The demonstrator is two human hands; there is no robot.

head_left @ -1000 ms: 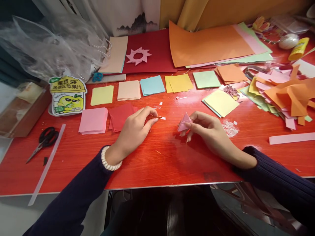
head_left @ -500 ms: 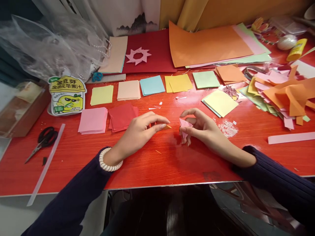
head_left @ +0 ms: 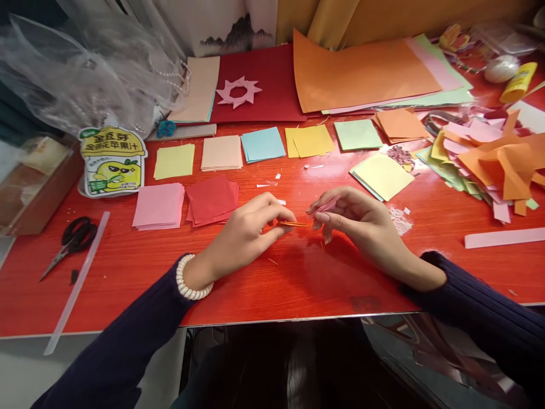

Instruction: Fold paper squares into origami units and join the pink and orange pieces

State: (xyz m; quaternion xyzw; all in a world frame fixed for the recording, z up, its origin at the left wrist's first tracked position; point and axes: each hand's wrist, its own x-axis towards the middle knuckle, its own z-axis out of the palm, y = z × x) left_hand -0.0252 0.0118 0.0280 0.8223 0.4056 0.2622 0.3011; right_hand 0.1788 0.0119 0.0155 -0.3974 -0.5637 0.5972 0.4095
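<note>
Between the thumb and fingers of my left hand (head_left: 255,230) is a small folded orange paper (head_left: 293,224), seen nearly edge-on. My right hand (head_left: 355,218) pinches a folded pink paper (head_left: 326,207), also turned edge-on. The two papers point toward each other with a narrow gap between them, just above the red table (head_left: 272,295). Left of my left hand sit a stack of red paper squares (head_left: 213,199) and a stack of pink squares (head_left: 158,205). Beyond my hands, a pink folded-paper ring with points (head_left: 238,92) rests on a dark red sheet (head_left: 272,85).
Stacks of yellow (head_left: 310,141), blue (head_left: 263,144) and green squares (head_left: 357,135) line the middle. Black-handled scissors (head_left: 72,241) and a pale strip (head_left: 79,278) lie left. Paper scraps (head_left: 498,159) heap at right, near a glue stick (head_left: 518,82). Large orange sheets (head_left: 366,74) lie behind.
The orange paper now sticks out further from my left fingers, toward the right. My right hand has tilted the pink paper from showing its face to edge-on, and the papers are closer.
</note>
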